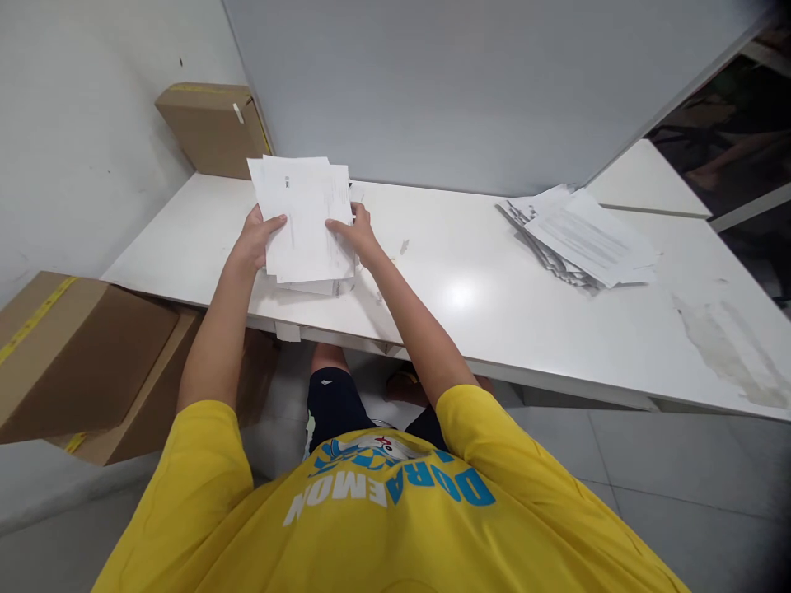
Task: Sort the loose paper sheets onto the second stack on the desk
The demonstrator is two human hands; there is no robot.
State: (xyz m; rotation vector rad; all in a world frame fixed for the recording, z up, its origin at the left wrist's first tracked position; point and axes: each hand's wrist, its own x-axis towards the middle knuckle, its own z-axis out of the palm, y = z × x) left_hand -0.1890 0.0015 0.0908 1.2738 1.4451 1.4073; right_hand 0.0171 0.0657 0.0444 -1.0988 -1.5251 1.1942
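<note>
Between my two hands is a stack of white papers, its sheets unevenly lined up at the edges and faintly printed on top. My left hand grips the left edge, thumb lying over the top sheet. On the opposite side my right hand holds the right edge, also with the thumb on top and the fingers behind. More paper shows beneath the lower edge of the stack; whether it touches the tabletop I cannot tell.
The white table runs along a grey partition. A messy pile of printed papers lies to the right, near a worn patch. One cardboard box stands at the back left corner; taped boxes are beside the table's left end.
</note>
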